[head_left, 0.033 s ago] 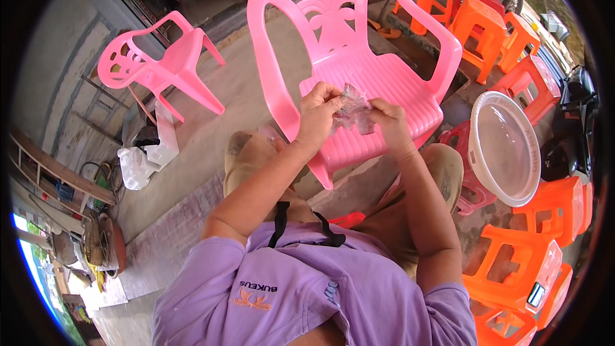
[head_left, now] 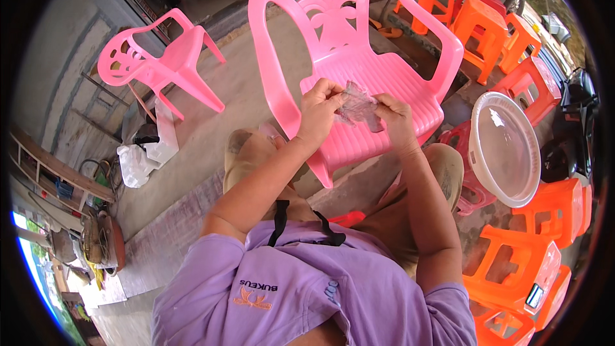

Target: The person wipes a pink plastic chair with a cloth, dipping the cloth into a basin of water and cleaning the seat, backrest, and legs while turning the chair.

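A small, thin, wrinkled greyish cloth [head_left: 359, 107] is stretched between my two hands above the seat of a pink plastic armchair [head_left: 394, 83]. My left hand [head_left: 320, 106] pinches its left edge with thumb and forefinger. At the opposite edge, the fingers of my right hand [head_left: 395, 117] are closed on it. The cloth looks thin and uneven; whether it is wet I cannot tell. The armchair faces me, with its palm-patterned backrest on the far side.
A second pink chair [head_left: 182, 54] stands at the far left, near a white plastic bag [head_left: 134, 166]. To my right, a large white basin [head_left: 506, 150] of water rests on a pinkish-red stool. Several orange stools [head_left: 519, 269] line the right side, with a phone [head_left: 534, 296] on one.
The cloth is spread flatter and a little wider between my hands. Both hands have shifted slightly; their grip on it is kept.
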